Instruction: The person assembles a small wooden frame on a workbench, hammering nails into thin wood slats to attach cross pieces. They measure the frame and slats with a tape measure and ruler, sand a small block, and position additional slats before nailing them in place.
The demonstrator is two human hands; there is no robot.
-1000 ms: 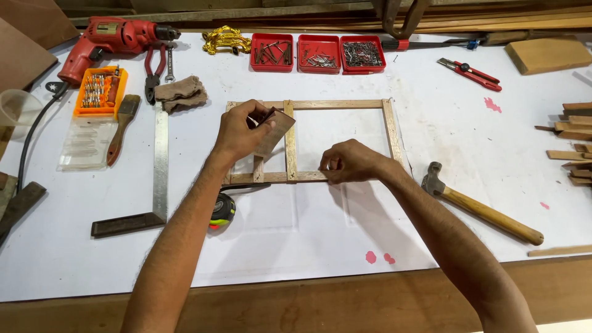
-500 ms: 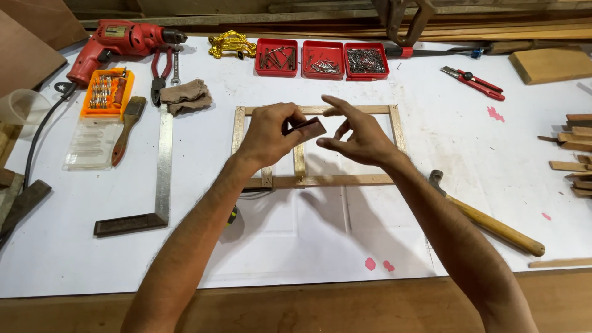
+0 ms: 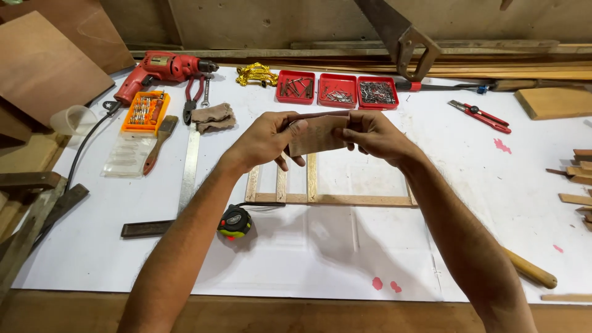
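Up near the middle of the frame, both hands hold one small brown sheet [image 3: 317,134] in the air above the wooden frame [image 3: 330,198]. The left hand [image 3: 265,139] is closed on the sheet's left edge, thumb in front and fingers behind; the right hand [image 3: 373,132] pinches its right edge the same way. The frame lies flat on the white surface [image 3: 308,259], below and behind the hands, with two slats inside it.

Along the upper edge stand three red trays [image 3: 336,89] side by side; the left and middle ones hold loose screws or nails, the right one a denser heap of small dark nails. At upper left an orange case [image 3: 145,111] holds rows of small bits, and its clear lid [image 3: 126,154] lies just below it. A pale cup [image 3: 73,118] sits at the far left; its contents cannot be seen.

One red drill [image 3: 161,71] lies at upper left, with one pair of pliers [image 3: 192,98] beside it and one chisel [image 3: 159,139] below. One steel square [image 3: 185,179] runs down the left side, and one tape measure [image 3: 234,222] rests by the left forearm. One red cutter [image 3: 481,115] lies at upper right.
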